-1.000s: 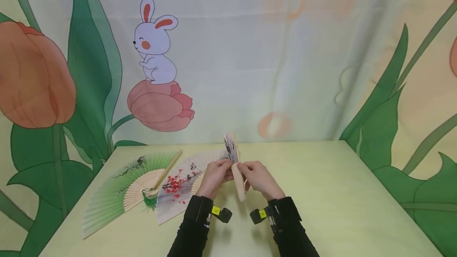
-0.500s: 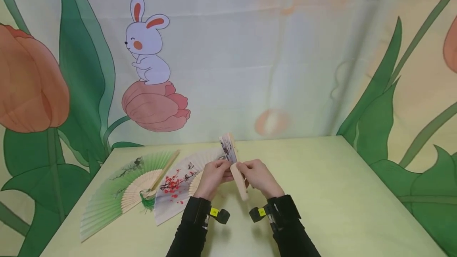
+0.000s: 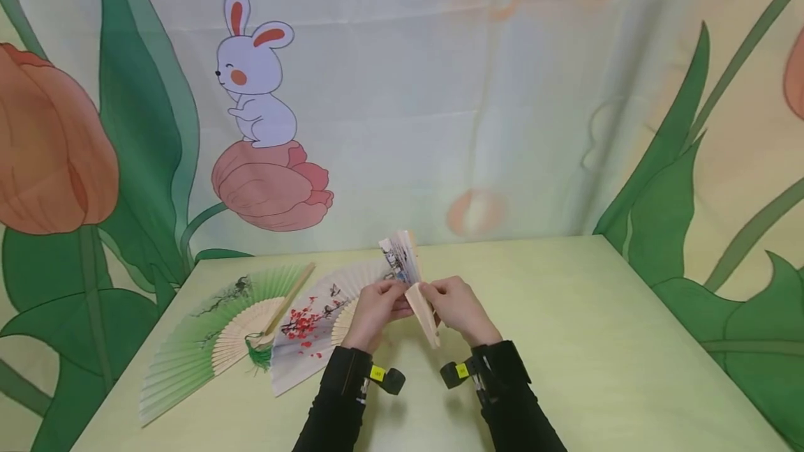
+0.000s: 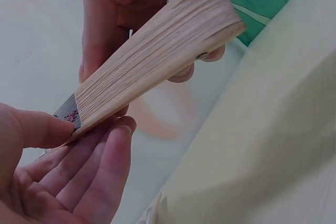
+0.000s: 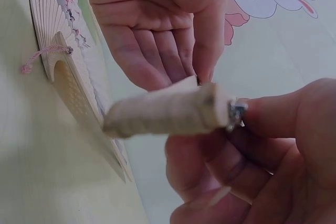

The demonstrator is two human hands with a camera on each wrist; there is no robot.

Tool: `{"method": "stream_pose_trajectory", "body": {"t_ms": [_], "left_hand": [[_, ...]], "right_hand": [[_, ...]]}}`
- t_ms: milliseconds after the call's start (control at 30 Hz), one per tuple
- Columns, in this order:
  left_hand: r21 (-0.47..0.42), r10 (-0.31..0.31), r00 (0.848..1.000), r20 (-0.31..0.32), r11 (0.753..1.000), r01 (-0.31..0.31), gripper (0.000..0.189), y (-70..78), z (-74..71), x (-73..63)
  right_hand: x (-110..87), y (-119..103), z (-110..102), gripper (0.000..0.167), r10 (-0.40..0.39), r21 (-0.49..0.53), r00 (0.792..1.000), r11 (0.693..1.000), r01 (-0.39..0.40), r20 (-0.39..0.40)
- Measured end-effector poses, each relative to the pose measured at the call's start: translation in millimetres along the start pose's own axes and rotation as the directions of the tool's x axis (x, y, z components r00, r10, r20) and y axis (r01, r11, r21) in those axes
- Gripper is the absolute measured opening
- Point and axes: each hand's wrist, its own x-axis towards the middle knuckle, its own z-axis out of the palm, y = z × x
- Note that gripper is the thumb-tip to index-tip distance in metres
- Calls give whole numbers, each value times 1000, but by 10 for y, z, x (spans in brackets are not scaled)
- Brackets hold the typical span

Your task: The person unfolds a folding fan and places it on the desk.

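Both hands hold a folding fan (image 3: 423, 314) upright above the table, its pale wooden ribs low and its printed leaf (image 3: 400, 257) on top, slightly spread. My left hand (image 3: 375, 309) pinches it from the left; in the left wrist view the thumb presses the leaf edge (image 4: 68, 113), with fingers behind. My right hand (image 3: 460, 309) pinches the other side. In the right wrist view the fan's rib end (image 5: 168, 109) faces the camera, a metal rivet (image 5: 237, 114) near the right fingertips. The far side of the fan is hidden.
A spread green fan (image 3: 188, 354) with a green tassel (image 3: 259, 353) lies on the table's left. Beside it lies a spread white fan (image 3: 295, 361) with red blossoms, partly behind the left hand. A printed backdrop (image 3: 389, 89) hangs behind the table (image 3: 584, 354).
The held fan's top has spread a little, its left edge moving leftward, and its lower ribs now taper more. Both hands stay almost in place, and the head view has shifted slightly.
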Motion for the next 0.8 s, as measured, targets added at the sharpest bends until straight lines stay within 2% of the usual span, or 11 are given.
{"method": "stream_pose_trajectory", "body": {"t_ms": [800], "left_hand": [[-9,7,1000,-11,1000,-7,25,8,-17,-21]], "right_hand": [[-4,2,-43,34,12,-37,997,999,-15,-74]]}}
